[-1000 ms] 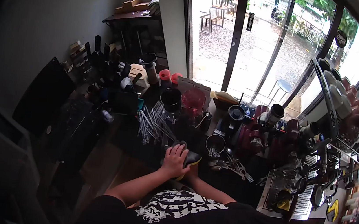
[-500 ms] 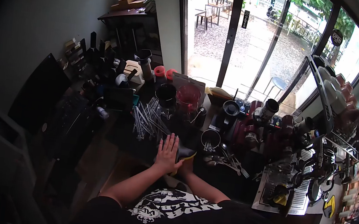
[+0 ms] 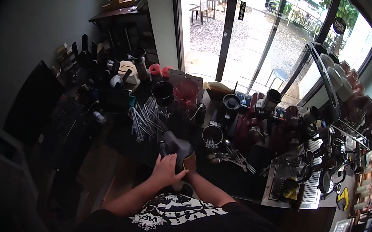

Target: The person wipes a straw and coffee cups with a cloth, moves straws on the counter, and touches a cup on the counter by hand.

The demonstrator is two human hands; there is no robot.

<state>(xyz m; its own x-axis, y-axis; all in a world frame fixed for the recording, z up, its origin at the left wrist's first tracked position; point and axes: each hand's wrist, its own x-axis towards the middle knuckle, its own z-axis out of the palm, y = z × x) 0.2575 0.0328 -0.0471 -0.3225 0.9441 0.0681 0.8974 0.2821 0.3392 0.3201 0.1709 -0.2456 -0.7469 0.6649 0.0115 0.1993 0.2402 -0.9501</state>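
Note:
A dark grey glove (image 3: 177, 145) with a yellow cuff edge covers my right hand (image 3: 182, 150) just past the wrist. The glove's shape is bunched and dim, so the right fingers cannot be made out. My left hand (image 3: 166, 169) is bare and closed on the lower part of this glove, its thumb near the yellow edge. Beyond the glove, a pile of thin metallic sticks (image 3: 145, 119) lies on the dark counter. To the right are loose spoons and forks (image 3: 231, 158) beside a round container (image 3: 212, 136) with utensils in it.
A black container (image 3: 163, 93) and a red translucent one (image 3: 185, 91) stand behind the sticks. Red-and-black grinders (image 3: 255, 124) line the back right. Further right is a metal drip tray (image 3: 310, 194). Dark equipment (image 3: 68, 118) stands at left, glass doors (image 3: 249, 45) beyond.
My left hand has slid from lying stretched over the glove down toward its cuff, and its fingers have curled. More of the grey glove shows. The whole view has shifted a little.

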